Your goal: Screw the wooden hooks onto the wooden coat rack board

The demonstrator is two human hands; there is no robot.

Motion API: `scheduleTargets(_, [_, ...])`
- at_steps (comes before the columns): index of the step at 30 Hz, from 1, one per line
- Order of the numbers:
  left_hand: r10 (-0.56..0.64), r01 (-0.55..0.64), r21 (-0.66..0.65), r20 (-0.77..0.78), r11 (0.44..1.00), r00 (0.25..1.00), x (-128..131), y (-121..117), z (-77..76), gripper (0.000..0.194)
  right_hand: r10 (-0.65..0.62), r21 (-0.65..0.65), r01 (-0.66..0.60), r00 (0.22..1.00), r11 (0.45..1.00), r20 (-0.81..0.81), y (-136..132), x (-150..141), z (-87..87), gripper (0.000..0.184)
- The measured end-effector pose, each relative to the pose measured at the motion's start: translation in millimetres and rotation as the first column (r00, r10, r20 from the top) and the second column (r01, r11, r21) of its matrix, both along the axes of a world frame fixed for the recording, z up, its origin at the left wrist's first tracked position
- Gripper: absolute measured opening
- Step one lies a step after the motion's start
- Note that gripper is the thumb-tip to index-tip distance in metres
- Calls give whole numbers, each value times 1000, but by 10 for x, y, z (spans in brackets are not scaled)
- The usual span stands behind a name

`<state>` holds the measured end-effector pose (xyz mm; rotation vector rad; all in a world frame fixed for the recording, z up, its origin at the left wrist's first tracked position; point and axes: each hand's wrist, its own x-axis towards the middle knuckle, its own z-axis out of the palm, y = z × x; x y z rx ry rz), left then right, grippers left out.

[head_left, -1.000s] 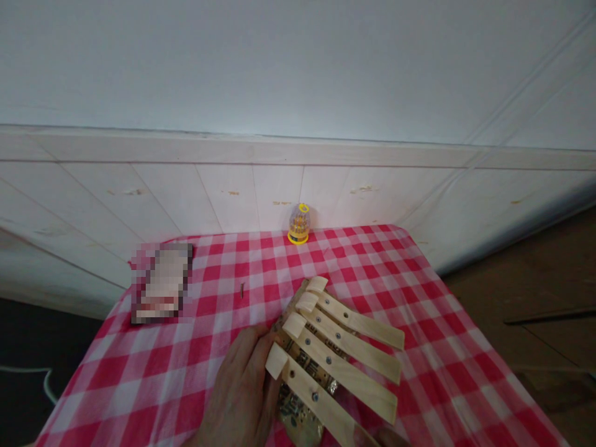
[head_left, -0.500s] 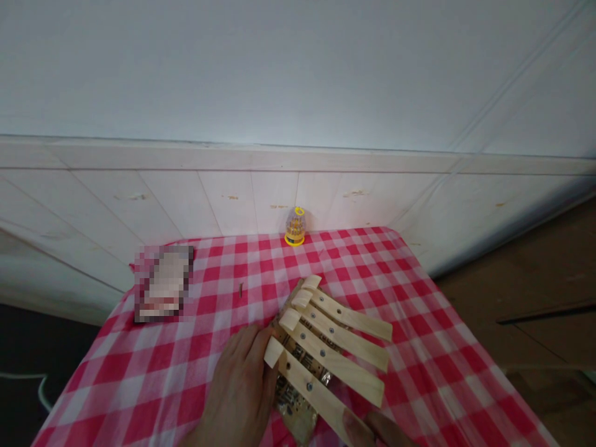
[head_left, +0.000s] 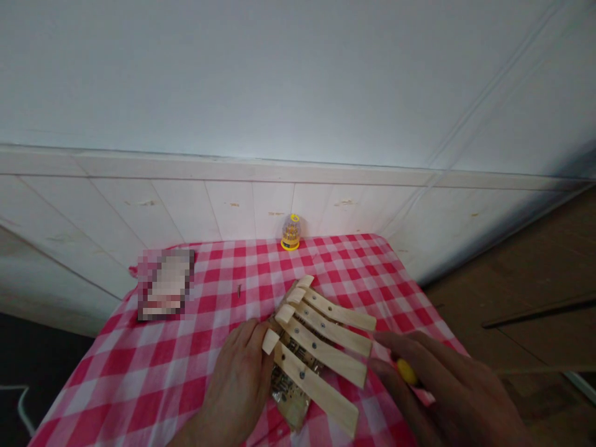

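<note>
A slatted wooden piece point(head_left: 321, 354) lies at an angle on the table. Its several pale slats have curled upper ends and are screwed across a brown, dark-patterned base point(head_left: 291, 403). My left hand point(head_left: 237, 379) is closed on its left edge, next to the nearest slat; the thumb is hidden. My right hand point(head_left: 447, 385) is just right of the slats' free ends, fingers curled round a small yellow-handled tool point(head_left: 407, 372). It looks like a screwdriver, but most of it is hidden by the fingers.
A red-and-white checked cloth point(head_left: 209, 354) covers the table. By the wall stands a clear dome case point(head_left: 291, 233) with a yellow base and small bits inside. A blurred flat object point(head_left: 166, 285) lies at the left, and a small thin brown piece point(head_left: 239, 290) nearby.
My right hand has left the lower end of the nearest slat and moved up and right, now showing the yellow-handled tool. My left hand stays on the wooden piece. The view has shifted slightly.
</note>
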<state>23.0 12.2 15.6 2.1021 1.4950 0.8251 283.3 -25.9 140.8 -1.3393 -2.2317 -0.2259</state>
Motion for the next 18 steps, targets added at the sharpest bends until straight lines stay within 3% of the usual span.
scheduleTargets(4, [5, -5, 6, -1, 1000, 1000, 0, 8, -13, 29, 5, -119, -12, 998, 993, -57, 325, -66, 151, 27])
scheduleTargets(9, [-8, 8, -1, 5, 1000, 1000, -9, 18, -22, 31, 16, -271, -34, 998, 962, -67, 359, -121, 133, 23])
scheduleTargets(14, [-7, 6, -11, -8, 1000, 1000, -24, 17, -64, 32, -12, -288, -8, 998, 958, -68, 260, -116, 102, 19])
scheduleTargets(18, [-25, 26, 25, -14, 999, 1000, -89, 45, -149, 30, -23, -230, 1, 995, 973, -94, 200, -53, 132, 22])
